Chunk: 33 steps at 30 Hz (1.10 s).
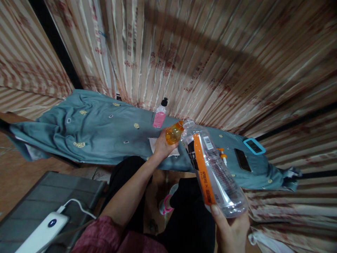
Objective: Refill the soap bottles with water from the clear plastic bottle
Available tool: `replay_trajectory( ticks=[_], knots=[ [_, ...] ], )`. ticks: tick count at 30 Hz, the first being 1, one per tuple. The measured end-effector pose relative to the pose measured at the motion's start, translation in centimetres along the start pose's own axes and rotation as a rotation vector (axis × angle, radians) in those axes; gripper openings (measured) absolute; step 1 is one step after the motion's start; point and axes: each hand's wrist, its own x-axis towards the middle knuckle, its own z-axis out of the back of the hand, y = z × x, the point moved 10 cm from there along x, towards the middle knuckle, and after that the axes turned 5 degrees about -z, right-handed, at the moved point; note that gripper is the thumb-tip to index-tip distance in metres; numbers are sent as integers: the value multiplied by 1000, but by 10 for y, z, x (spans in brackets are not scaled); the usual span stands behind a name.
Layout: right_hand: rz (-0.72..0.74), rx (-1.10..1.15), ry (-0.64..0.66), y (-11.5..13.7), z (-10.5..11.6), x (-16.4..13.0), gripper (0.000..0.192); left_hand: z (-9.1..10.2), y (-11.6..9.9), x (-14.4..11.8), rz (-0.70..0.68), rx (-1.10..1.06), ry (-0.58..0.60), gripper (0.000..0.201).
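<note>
blue cloth [100,133] bears pink bottle [159,117], phone [242,160] behind tilted clear bottle [213,172]

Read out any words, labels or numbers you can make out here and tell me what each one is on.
Nothing reads clearly.
Large clear bottle in the right hand: orange label with a barcode and characters, too blurred to read.
Pink bottle: label print too small.
Small amber bottle in the left hand: no text visible.
Curtain: red printed marks, illegible.
Blue-rimmed device: screen unreadable.
</note>
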Motion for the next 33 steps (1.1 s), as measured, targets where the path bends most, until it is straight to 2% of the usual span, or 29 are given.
replay_trajectory(
  ticks=[9, 17, 33],
  knots=[
    [40, -6, 28, -22, 7, 12, 85, 1, 1, -1, 9, 27, -10, 65],
    [23, -9, -1, 2, 0, 1, 87, 0, 2, 0, 1, 19, -3, 66],
    [15, 16, 1, 2, 1, 0, 82, -2, 3, -1, -27, -9, -6, 67]
  ],
)
